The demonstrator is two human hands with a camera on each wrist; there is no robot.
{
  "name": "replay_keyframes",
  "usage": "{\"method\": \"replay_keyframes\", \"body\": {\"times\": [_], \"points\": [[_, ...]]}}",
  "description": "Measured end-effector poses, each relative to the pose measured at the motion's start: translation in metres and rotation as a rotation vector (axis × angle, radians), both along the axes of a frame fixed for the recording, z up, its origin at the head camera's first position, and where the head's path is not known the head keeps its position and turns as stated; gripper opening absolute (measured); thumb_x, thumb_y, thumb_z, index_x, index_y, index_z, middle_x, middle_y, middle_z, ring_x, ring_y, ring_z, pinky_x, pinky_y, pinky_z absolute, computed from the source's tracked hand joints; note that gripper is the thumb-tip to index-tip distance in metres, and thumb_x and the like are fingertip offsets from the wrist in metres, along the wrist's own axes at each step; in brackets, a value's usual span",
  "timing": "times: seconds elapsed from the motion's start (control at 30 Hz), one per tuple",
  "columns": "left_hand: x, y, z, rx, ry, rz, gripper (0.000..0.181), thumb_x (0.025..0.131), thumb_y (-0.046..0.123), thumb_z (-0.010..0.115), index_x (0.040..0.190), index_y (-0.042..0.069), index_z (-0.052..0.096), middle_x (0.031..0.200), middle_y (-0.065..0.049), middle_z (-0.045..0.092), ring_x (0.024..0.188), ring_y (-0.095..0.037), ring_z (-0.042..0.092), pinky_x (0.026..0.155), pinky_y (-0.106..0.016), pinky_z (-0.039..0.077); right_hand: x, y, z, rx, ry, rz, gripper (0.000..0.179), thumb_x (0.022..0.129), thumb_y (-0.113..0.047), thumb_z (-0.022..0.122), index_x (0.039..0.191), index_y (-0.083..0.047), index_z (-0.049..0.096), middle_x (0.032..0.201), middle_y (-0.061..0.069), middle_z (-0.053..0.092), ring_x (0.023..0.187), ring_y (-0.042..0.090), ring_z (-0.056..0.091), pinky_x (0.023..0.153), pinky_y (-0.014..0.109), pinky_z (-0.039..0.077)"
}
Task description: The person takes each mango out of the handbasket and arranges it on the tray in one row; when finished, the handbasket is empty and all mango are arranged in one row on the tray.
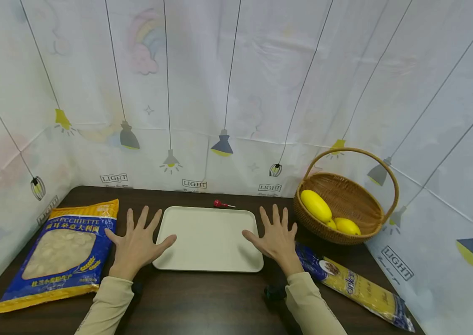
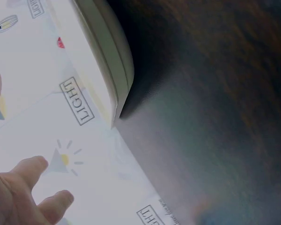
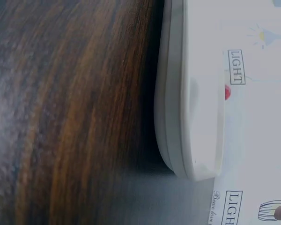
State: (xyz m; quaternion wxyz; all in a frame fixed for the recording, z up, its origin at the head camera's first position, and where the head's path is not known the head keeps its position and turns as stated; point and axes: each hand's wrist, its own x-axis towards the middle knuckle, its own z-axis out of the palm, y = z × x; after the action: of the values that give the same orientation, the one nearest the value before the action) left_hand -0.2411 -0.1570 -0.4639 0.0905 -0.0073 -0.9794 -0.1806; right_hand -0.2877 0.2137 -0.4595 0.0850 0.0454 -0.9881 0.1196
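Both hands are spread with nothing in them, one at each end of a cream tray (image 1: 211, 239). The left hand (image 1: 137, 242) has its fingers fanned out between the tray and a blue and yellow pasta bag (image 1: 58, 256), its thumb over the tray's left end. On the other side, the right hand (image 1: 276, 237) has straight, parted fingers and a thumb over the tray's right end. In the left wrist view, a few fingers (image 2: 30, 171) show at the lower left, apart from the tray's edge (image 2: 112, 56). The right wrist view shows the tray's side (image 3: 175, 103) close up.
A wicker basket (image 1: 362, 200) with yellow fruit (image 1: 316, 205) stands at the back right. Before it lies a long yellow and blue pasta packet (image 1: 357, 286). A red-handled screwdriver (image 1: 219, 204) lies behind the tray. A printed curtain (image 1: 203, 83) rises along the dark table's back edge.
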Motion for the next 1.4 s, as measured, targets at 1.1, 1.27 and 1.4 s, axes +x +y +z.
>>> {"method": "replay_keyframes", "body": {"times": [1.1,1.27,1.4], "points": [[0.015,0.001,-0.010,0.121,-0.184,-0.171,0.099,0.079,0.053,0.079,0.152,-0.001,0.038,0.133,-0.028,0.051,0.122,-0.044,0.049,0.102,-0.062,0.045,0.010,-0.003,0.030,-0.033,0.145,0.080,0.083,0.086,-0.060,0.065,0.154,-0.017,0.041,0.163,0.020,0.029,0.148,0.048,0.029,0.109,0.070,0.035],[0.017,0.002,-0.015,0.094,-0.201,-0.193,0.105,0.076,0.055,0.082,0.149,-0.007,0.039,0.128,-0.028,0.053,0.118,-0.043,0.051,0.099,-0.063,0.045,0.010,0.004,0.043,-0.026,0.160,0.087,0.082,0.087,-0.059,0.063,0.154,-0.016,0.040,0.163,0.020,0.030,0.146,0.046,0.033,0.108,0.069,0.038],[0.017,0.003,-0.017,0.072,-0.203,-0.204,0.108,0.072,0.057,0.083,0.147,-0.008,0.041,0.126,-0.028,0.054,0.114,-0.042,0.053,0.095,-0.064,0.047,0.011,0.014,0.056,-0.027,0.152,0.088,0.083,0.089,-0.060,0.061,0.155,-0.016,0.037,0.162,0.022,0.029,0.144,0.048,0.034,0.106,0.070,0.038]]}}
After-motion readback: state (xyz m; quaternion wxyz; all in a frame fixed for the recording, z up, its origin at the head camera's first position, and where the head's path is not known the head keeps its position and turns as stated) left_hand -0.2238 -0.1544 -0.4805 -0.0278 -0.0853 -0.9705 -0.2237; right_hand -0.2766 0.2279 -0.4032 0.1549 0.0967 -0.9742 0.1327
